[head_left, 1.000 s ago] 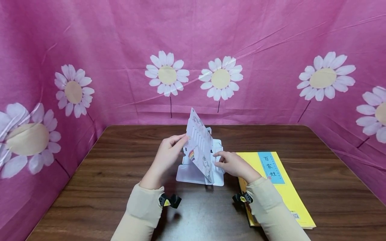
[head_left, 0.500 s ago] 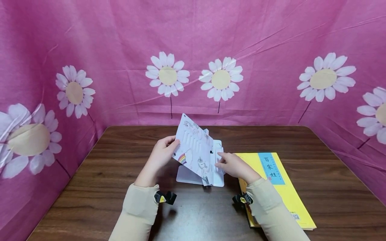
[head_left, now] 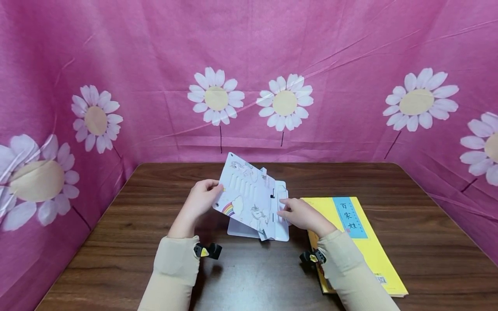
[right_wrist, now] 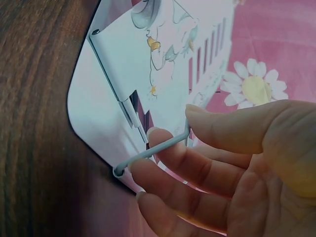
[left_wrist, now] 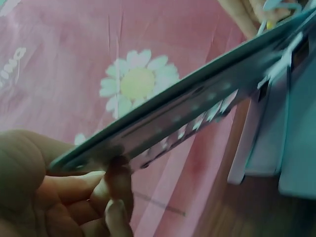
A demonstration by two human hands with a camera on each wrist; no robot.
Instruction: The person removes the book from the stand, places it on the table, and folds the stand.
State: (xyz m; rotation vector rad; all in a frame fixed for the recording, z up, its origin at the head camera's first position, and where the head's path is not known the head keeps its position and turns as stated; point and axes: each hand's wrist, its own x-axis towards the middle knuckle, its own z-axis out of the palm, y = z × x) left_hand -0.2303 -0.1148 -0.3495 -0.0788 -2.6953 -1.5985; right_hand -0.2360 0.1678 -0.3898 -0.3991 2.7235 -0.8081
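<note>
A white metal book stand [head_left: 245, 181] is on the table, its slotted panel tilted up toward the left and printed with unicorns and a rainbow. My left hand [head_left: 199, 201] pinches the panel's left edge between thumb and fingers; the left wrist view shows this panel [left_wrist: 163, 118] nearly edge-on. The flat base plate [head_left: 243, 229] lies underneath. On the right side, my right hand [head_left: 305, 214] holds the stand's thin wire support [right_wrist: 158, 147], thumb at its bend and fingers curled behind it. Part of the hinge is hidden by the right fingers in the head view.
A yellow book [head_left: 375, 255] with a blue title strip lies to the right, partly under the right forearm. The dark wooden table [head_left: 116, 255] reaches back to a pink cloth [head_left: 249, 43] with white daisies, which also hangs at both sides.
My left hand has moved left and slightly down with the panel's edge, so the panel leans further left and shows more of its printed face. The right hand has stayed nearly still.
</note>
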